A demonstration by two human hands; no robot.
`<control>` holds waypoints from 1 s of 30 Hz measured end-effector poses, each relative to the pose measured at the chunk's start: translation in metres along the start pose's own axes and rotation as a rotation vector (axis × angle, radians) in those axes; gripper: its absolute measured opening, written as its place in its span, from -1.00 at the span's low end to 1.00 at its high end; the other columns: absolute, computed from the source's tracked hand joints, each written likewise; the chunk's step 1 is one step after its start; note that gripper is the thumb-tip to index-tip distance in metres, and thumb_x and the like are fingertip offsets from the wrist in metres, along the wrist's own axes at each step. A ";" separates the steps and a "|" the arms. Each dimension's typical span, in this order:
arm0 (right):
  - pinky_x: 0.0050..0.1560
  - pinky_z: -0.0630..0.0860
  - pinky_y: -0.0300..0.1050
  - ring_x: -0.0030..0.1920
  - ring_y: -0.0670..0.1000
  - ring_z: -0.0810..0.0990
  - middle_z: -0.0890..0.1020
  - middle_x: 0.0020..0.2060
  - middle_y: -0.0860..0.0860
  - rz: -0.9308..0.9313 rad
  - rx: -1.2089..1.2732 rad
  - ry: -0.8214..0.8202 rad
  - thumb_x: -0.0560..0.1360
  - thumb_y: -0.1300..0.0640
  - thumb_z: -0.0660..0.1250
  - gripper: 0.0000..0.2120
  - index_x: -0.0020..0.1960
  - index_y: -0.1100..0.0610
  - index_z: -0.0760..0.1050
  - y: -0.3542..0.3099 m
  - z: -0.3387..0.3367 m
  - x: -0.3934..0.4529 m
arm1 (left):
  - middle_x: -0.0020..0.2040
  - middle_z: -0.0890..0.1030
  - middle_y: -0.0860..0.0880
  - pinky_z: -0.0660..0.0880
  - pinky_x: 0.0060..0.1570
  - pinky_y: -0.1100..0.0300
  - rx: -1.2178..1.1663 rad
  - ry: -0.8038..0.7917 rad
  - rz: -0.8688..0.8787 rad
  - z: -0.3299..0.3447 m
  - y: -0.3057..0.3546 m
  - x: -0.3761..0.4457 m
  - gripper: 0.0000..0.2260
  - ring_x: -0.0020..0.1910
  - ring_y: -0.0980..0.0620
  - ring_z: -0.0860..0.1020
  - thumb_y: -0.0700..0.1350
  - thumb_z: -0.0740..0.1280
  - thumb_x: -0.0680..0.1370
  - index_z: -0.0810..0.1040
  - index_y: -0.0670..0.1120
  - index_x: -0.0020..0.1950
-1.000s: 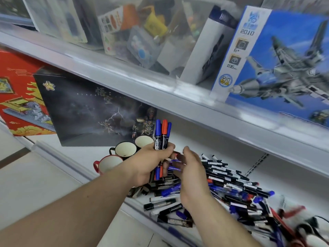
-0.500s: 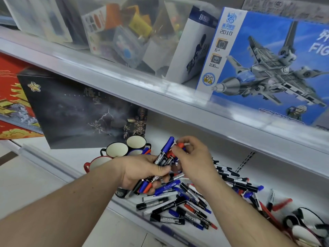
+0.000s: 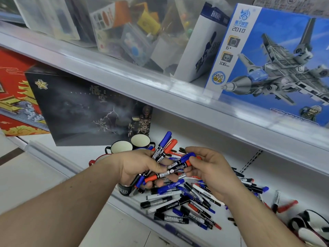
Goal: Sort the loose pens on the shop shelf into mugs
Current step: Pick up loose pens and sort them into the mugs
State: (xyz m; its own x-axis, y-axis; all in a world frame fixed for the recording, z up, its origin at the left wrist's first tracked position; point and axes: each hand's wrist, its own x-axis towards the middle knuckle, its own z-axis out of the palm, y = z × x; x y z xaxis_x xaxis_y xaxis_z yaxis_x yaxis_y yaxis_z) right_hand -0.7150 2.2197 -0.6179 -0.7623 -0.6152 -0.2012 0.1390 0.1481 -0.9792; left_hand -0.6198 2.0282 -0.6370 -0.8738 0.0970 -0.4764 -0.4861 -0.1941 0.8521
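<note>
My left hand (image 3: 137, 166) grips a bunch of marker pens (image 3: 164, 148) with blue and red caps that stick up and to the right. My right hand (image 3: 208, 168) pinches a blue and a red pen (image 3: 179, 164) lying across the bunch, its fingers curled round their right ends. Below both hands a pile of loose pens (image 3: 179, 204), black, blue and red, covers the white shelf. Two dark mugs with cream insides (image 3: 121, 147) (image 3: 140, 139) stand just behind my left hand. A red mug (image 3: 92, 162) is mostly hidden by my left wrist.
A dark picture box (image 3: 80, 107) and a red box (image 3: 12, 97) lean at the back left of the shelf. The upper shelf's rail (image 3: 160, 90) overhangs, with a blue jet model box (image 3: 276, 59) on it. Black and white cables (image 3: 306, 223) lie at the far right.
My left hand tipped the bunch from upright to slanting right. My right hand came up from the pile and now pinches two pens against the bunch. The view shifted slightly.
</note>
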 end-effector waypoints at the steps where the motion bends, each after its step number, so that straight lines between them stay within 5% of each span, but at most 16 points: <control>1: -0.26 0.61 -0.19 -0.33 0.00 0.63 0.64 -0.16 0.15 0.007 -0.030 -0.014 0.57 0.44 0.24 -0.73 0.16 0.18 0.56 0.000 -0.001 0.000 | 0.15 0.64 -0.26 0.42 -0.50 0.29 0.021 0.002 0.001 -0.001 -0.001 0.001 -0.59 -0.34 0.00 0.57 -0.28 0.37 0.49 0.50 -0.20 0.35; 4: -0.18 0.63 -0.17 -0.27 0.03 0.68 0.65 -0.15 0.12 0.028 -0.115 -0.044 0.56 0.43 0.27 -0.72 0.18 0.17 0.56 0.003 -0.001 -0.001 | 0.20 0.60 -0.32 0.42 -0.51 0.29 0.077 0.043 -0.020 -0.003 -0.003 0.002 -0.56 -0.37 -0.01 0.58 -0.25 0.42 0.41 0.53 -0.20 0.30; 8: -0.22 0.61 -0.16 -0.30 0.03 0.67 0.65 -0.20 0.15 0.028 -0.110 0.016 0.56 0.40 0.29 -0.78 0.09 0.18 0.61 0.010 -0.002 0.004 | 0.03 0.69 -0.18 0.43 -0.51 0.31 0.091 0.126 -0.037 -0.001 0.001 -0.003 -0.77 -0.34 0.00 0.65 -0.29 0.27 0.59 0.56 -0.17 0.23; 11: -0.25 0.63 -0.15 -0.32 0.04 0.64 0.67 -0.29 0.11 0.025 -0.010 0.184 0.57 0.40 0.29 -0.81 0.05 0.19 0.61 0.019 -0.009 0.014 | -0.32 0.67 -0.06 0.29 -0.59 0.35 -0.026 0.396 0.039 -0.015 0.003 -0.002 -0.88 -0.49 0.09 0.56 -0.25 0.24 0.62 0.56 -0.15 0.09; 17: -0.19 0.61 -0.24 -0.26 -0.02 0.69 0.68 -0.20 0.06 -0.018 -0.133 0.368 0.60 0.32 0.27 -0.80 0.15 0.14 0.59 0.045 -0.005 0.049 | -0.36 0.51 -0.06 0.21 -0.63 0.36 -0.160 0.859 0.092 -0.057 -0.006 -0.011 -0.82 -0.67 0.14 0.28 -0.18 0.33 0.60 0.47 -0.15 -0.20; 20: -0.15 0.57 -0.33 -0.13 -0.06 0.70 0.69 -0.03 0.01 -0.098 -0.408 0.303 0.62 0.26 0.24 -0.74 0.26 0.11 0.57 0.056 0.012 0.082 | -0.35 0.43 -0.05 0.22 -0.60 0.32 -0.253 0.862 0.105 -0.064 -0.005 -0.013 -0.78 -0.59 0.10 0.28 -0.07 0.36 0.59 0.43 -0.12 -0.20; 24: 0.28 0.49 -0.11 0.18 0.10 0.62 0.65 0.18 0.10 -0.266 -0.822 0.187 0.60 0.26 0.23 -0.70 0.28 0.16 0.59 0.064 0.045 0.130 | -0.35 0.40 -0.01 0.23 -0.55 0.34 -0.415 0.747 0.095 -0.070 -0.004 -0.012 -0.80 -0.52 0.09 0.29 -0.01 0.26 0.64 0.45 -0.09 -0.10; 30: -0.04 0.47 -0.08 0.06 0.21 0.58 0.61 0.09 0.14 -0.377 -1.340 -0.083 0.48 0.36 0.21 -0.54 0.30 0.06 0.55 0.084 0.090 0.183 | -0.38 0.50 0.00 0.33 -0.54 0.33 -0.510 0.682 0.086 -0.079 -0.009 -0.013 -0.88 -0.48 0.10 0.37 -0.21 0.18 0.65 0.51 -0.14 0.10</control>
State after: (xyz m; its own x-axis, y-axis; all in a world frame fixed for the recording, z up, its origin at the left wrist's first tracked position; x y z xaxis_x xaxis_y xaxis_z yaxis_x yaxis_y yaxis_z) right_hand -0.7861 2.0496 -0.7390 -0.5719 -0.8201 0.0187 -0.8039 0.5557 -0.2119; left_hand -0.6031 1.9520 -0.6557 -0.6307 -0.5154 -0.5801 -0.2110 -0.6055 0.7674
